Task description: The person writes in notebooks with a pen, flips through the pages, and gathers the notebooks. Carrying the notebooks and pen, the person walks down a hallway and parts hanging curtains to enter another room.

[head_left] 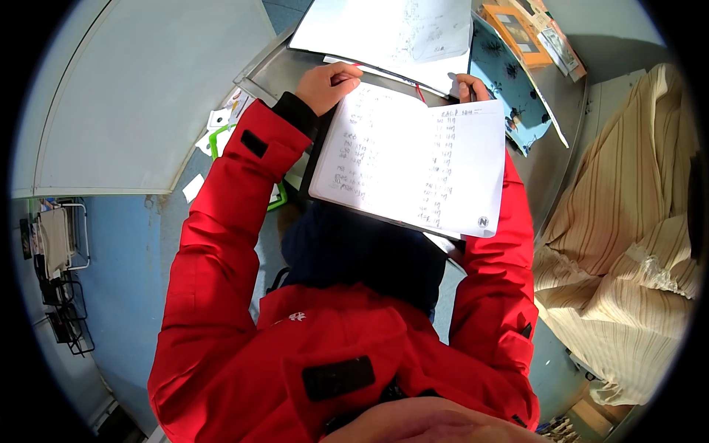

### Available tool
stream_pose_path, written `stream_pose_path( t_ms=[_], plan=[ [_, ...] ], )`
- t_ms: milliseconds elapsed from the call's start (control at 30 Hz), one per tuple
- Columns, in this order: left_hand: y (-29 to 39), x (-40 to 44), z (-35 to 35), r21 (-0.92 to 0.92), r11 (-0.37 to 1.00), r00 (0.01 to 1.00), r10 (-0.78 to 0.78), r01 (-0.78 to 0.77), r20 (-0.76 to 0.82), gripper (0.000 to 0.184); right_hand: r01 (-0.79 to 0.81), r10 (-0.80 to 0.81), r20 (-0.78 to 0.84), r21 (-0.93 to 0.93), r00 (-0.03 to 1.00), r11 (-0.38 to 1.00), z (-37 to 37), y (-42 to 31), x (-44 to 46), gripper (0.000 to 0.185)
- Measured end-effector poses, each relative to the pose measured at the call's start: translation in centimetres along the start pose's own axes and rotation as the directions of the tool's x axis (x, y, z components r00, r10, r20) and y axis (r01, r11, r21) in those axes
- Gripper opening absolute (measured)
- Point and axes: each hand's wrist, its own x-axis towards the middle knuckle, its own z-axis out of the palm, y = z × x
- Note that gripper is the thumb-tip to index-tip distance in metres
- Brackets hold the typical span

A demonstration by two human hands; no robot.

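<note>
An open notebook with handwritten lines on both pages tilts over my lap at the table's near edge. My left hand is at its upper left corner, fingers curled in, the thumb by the page edge. What these fingers hold, if anything, is hidden. Behind the top of the right page my right hand is partly covered, its fingers closed around what looks like a dark pen. A red ribbon shows at the notebook's top middle. Beyond it lie larger written sheets.
A blue patterned folder stands right of the sheets on the metal table, near an orange-framed box. Striped cloth hangs at the right. A green-rimmed item and papers are below left, beside a pale panel.
</note>
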Motion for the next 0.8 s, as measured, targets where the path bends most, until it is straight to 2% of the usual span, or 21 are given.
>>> stream_pose_path(
  t_ms=[133, 233, 533, 800],
  plan=[
    [0.1, -0.1, 0.1, -0.027, 1.0, 1.0, -0.005, 0.005, -0.003, 0.018, 0.002, -0.001, -0.011, 0.013, 1.0, 1.0, 0.1, 0.1, 0.1, 0.025],
    [0.1, -0.1, 0.0, -0.014, 1.0, 1.0, -0.001, 0.002, 0.005, 0.018, -0.066, 0.065, 0.027, 0.027, 0.997, 0.997, -0.2, -0.1, 0.1, 0.026],
    [1.0, -0.3, -0.2, 0.016, 1.0, 0.999, -0.014, 0.014, 0.033, 0.019, 0.019, -0.021, 0.038, 0.04, 0.999, 0.999, -0.2, 0.9, 0.3, 0.026],
    [0.7, -0.2, -0.2, 0.032, 0.999, 1.0, 0.003, -0.004, 0.02, 0.017, -0.037, 0.035, 0.059, 0.03, 0.998, 0.999, -0.3, 0.7, 0.2, 0.025]
  ],
)
